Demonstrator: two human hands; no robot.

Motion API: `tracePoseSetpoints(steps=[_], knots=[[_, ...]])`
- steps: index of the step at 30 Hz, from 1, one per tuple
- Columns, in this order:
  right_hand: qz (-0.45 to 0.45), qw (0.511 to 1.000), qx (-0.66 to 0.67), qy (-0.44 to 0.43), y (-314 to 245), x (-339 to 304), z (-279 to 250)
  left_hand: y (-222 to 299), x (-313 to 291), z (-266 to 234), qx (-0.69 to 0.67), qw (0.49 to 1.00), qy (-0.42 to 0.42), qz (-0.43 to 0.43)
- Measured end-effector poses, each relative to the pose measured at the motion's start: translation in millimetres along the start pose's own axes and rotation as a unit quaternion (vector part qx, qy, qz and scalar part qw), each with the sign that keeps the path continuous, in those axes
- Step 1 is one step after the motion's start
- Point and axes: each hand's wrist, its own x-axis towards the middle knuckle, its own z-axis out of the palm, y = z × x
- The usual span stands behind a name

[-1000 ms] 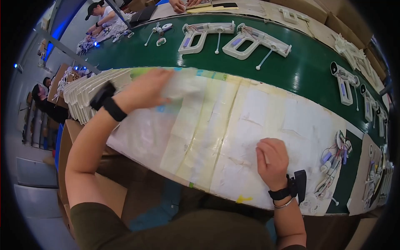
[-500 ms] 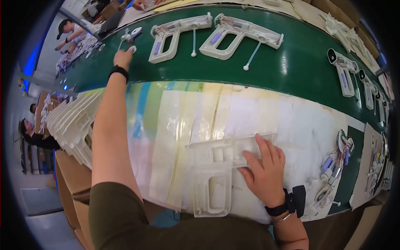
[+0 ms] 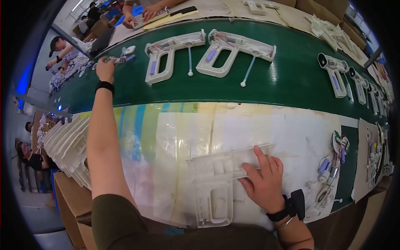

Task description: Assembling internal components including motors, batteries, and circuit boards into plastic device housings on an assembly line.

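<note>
My left hand (image 3: 105, 71) is stretched to the far left over the green belt. Its fingers are closed on the end of a small wired parts assembly (image 3: 121, 59) with a white round piece; the fingertips are partly hidden. Near me, a white pistol-shaped plastic housing half (image 3: 214, 183) lies hollow side up on the work surface, its handle loop toward my body. My right hand (image 3: 266, 181) grips its right end, thumb on the near edge and fingers over the far edge.
Two white housings with wires (image 3: 175, 52) lie on the green belt (image 3: 291, 79); several more (image 3: 335, 75) stand at its right. Stacked white shells (image 3: 68, 146) are at left, above a cardboard box (image 3: 71, 196). A wired assembly (image 3: 333, 162) lies at right. Across the belt, a co-worker's hands (image 3: 146, 14) handle a part.
My left hand has gone from beside the wired assembly to its end, and the assembly has turned more level. The view has tilted up. My right hand stays on the housing half.
</note>
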Motion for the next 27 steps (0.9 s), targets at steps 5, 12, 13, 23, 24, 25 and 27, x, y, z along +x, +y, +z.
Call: tracePoseSetpoints(steps=[5,12,13,23,24,25,27], knots=[[-0.008,1.0,-0.014,0.023,-12.2,-1.9,-9.9,175.1,-16.2,-108.9,0.054,0.974,-0.038,0.217],[-0.117,0.946,0.19,0.237,-70.1,14.3,-75.0,360.2,-154.8,-212.3,-0.273,0.889,-0.224,0.29],[-0.107,0.941,0.193,0.257,-84.8,24.7,-83.3,384.9,-194.3,-216.9,-0.284,0.896,-0.248,0.234],[0.107,0.779,0.594,0.169,-70.8,-30.6,-109.4,420.6,-319.7,-200.0,-0.374,0.795,-0.361,0.314],[0.128,0.739,0.659,0.051,-69.2,-35.4,-110.0,420.8,-322.7,-198.2,-0.378,0.791,-0.365,0.313],[0.157,0.706,0.688,0.053,-75.2,-37.7,-109.4,420.0,-325.3,-197.3,-0.358,0.796,-0.369,0.32],[0.15,0.646,0.748,-0.009,-65.3,-46.5,-117.4,417.1,-327.1,-200.2,-0.336,0.804,-0.37,0.323]])
